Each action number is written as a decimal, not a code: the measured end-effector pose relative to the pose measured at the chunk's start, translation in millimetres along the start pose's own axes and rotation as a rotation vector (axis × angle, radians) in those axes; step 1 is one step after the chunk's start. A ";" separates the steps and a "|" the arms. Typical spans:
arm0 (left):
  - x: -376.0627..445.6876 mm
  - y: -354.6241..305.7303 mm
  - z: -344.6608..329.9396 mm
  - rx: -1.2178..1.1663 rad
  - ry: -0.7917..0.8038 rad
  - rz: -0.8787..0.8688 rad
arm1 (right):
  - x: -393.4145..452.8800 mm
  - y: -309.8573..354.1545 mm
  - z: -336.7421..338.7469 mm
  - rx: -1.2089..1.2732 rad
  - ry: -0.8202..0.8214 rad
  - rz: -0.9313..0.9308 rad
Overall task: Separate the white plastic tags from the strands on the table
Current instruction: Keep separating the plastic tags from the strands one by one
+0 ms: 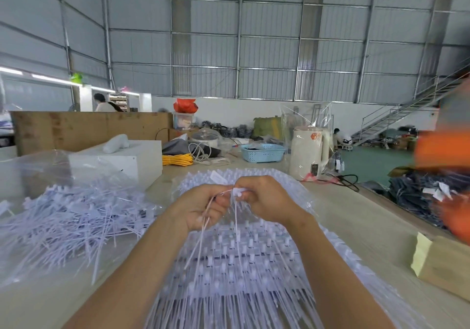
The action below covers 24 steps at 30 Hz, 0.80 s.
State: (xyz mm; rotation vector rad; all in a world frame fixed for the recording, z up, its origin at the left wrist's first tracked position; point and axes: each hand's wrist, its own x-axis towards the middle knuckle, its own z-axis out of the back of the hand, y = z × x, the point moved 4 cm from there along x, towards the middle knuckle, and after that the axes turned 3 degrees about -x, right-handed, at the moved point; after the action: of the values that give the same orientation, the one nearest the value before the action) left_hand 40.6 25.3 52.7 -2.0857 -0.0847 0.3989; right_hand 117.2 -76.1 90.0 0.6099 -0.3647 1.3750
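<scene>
Both my hands are raised over a big sheet of joined white plastic tags that lies on the table before me. My left hand grips a few thin white strands that hang down from its fingers. My right hand pinches a small white tag head between thumb and fingers, close against the left hand. A loose heap of separated tags lies on clear plastic to the left.
A white box stands behind the heap, with a yellow cord, a blue basket and a cream kettle further back. A person in orange stands at the right edge. A tan cardboard piece lies near right.
</scene>
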 end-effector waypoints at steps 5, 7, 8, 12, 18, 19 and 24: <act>-40.4 -38.4 10.3 0.003 0.122 -0.151 | -6.9 -24.4 -2.0 -0.194 0.050 -0.141; -62.3 -64.4 34.1 0.134 0.059 -0.217 | -17.0 -50.0 5.7 -0.146 0.021 -0.289; -69.1 -72.2 55.6 0.269 -0.101 -0.231 | -18.0 -54.7 9.1 -0.078 -0.002 -0.318; -80.9 -78.2 137.4 0.933 -0.714 -0.099 | -3.1 -32.2 10.9 0.100 -0.043 -0.227; -60.8 -66.3 162.3 1.358 -0.821 -0.002 | -2.9 -31.9 12.8 0.126 -0.036 -0.233; -54.6 -66.0 164.1 1.390 -0.819 -0.004 | -4.3 -32.8 12.9 0.131 -0.037 -0.241; -38.8 -91.2 173.3 1.480 -1.022 -0.231 | -5.7 -31.9 16.7 0.112 -0.033 -0.242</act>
State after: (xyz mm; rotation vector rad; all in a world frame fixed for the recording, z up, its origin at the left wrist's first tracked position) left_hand -41.6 207.2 57.5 -0.2929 -0.4590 0.9582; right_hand 149.1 -93.1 93.9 0.7452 -0.2325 1.1591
